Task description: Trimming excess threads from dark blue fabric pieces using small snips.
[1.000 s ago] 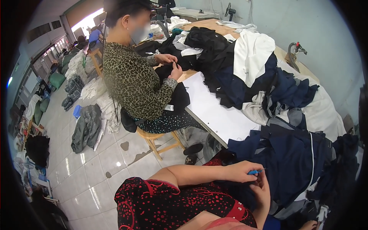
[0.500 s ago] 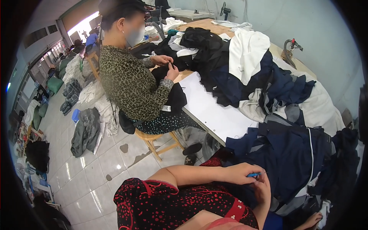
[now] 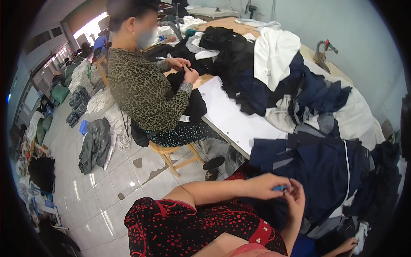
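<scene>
Where hands (image 3: 269,187) meet, slim blue tool (image 3: 278,188), rumpled navy cloth (image 3: 321,171).

- No lettering or numbers can be read near the person's left hand (image 3: 274,186).
- A small white label (image 3: 184,118) on black cloth (image 3: 198,105), beyond the hand and to its left, appears too small to read.
- A tiny dark mark (image 3: 267,72) on white cloth (image 3: 276,53), farther beyond the hand, is equally illegible.

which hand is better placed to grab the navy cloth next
The right hand, probably: it sits nearer most of the navy cloth, while the left hand seems occupied with the small blue tool.
</scene>
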Available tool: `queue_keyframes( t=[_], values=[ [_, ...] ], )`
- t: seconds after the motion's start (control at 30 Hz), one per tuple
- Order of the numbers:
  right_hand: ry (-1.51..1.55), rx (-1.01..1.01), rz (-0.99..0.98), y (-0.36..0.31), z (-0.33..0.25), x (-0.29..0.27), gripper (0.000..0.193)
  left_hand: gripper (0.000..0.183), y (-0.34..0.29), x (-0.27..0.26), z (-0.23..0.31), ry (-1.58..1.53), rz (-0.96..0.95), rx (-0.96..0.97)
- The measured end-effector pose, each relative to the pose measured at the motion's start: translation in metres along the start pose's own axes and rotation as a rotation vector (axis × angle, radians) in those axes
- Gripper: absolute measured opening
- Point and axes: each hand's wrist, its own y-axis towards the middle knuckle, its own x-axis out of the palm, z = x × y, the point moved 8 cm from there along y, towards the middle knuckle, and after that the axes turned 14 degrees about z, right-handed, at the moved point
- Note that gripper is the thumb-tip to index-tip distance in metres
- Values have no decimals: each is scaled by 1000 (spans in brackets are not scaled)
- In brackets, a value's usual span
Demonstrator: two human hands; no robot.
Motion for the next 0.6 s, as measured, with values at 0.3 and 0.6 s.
queue_keyframes(
  t=[0.3,0.6],
  values=[
    [146,-116,-4,24,-36,-13,30,26,18,-82,-6,-120,371,-361],
    [-430,-67,-512,4,-22,69,48,31,13,-80,-2,-97,273,-394]
  ],
)
